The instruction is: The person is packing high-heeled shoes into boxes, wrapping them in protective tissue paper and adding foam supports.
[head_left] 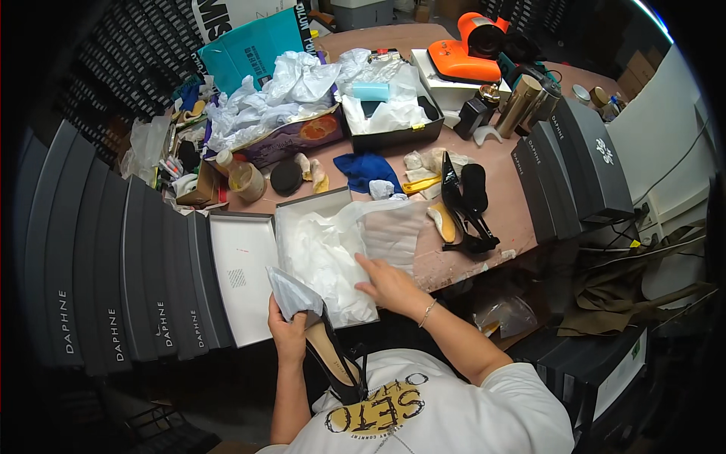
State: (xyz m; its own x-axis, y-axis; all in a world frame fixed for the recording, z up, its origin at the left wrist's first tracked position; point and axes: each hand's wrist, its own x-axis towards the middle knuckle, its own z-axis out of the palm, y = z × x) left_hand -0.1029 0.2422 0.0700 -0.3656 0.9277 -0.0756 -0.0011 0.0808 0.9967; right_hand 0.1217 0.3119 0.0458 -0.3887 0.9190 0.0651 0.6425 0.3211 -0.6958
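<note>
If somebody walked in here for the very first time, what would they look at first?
Probably the bright orange machine toward the far right of the pink table, then the turquoise bag at the far left, behind crumpled white paper. Closer in, the black shoe in the left hand stands out, with pale wrapping at its toe end.
</note>
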